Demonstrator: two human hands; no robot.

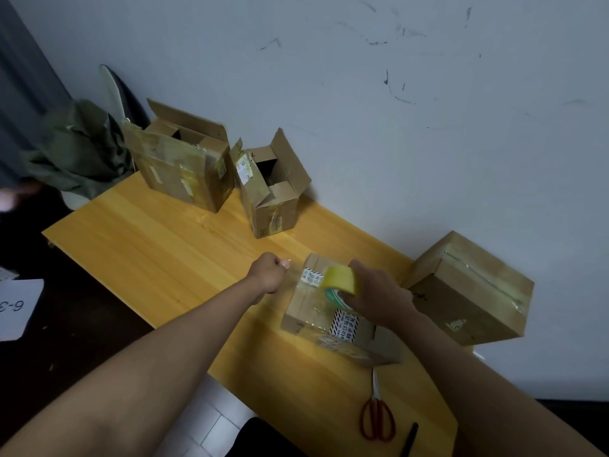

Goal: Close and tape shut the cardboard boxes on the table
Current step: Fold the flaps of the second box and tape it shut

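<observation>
Box in front of you: a small, closed brown cardboard box lies on the yellow wooden table, near its right-hand part, between your two hands. Its top is glossy with clear tape, and a white label with a black-and-white striped edge runs across it.

Writing on that box: the label carries dark printed characters, too small and too blurred for you to read.

Your right hand: it rests over the top of the small box, fingers curled round a roll of tape with a yellow outer face and a green-and-white side.

Your left hand: it is curled into a fist just left of the box, thumb and forefinger pinching the free end of a clear strip of tape that stretches from the roll.

Taped box: a larger brown cardboard box sits closed to the right of the small one, by the wall, with a shiny clear band along its top seam.

Open boxes: two brown cardboard boxes stand at the far edge of the table against the wall, flaps up: a wide one on the left and a narrower one beside it. Both carry old tape and small stickers you cannot read.

Tools: red-handled scissors lie on the table near you, and a black pen-like stick beside them.

Other writing: a white sheet of paper on the dark floor to the left shows "6-3", seen upside down.
</observation>
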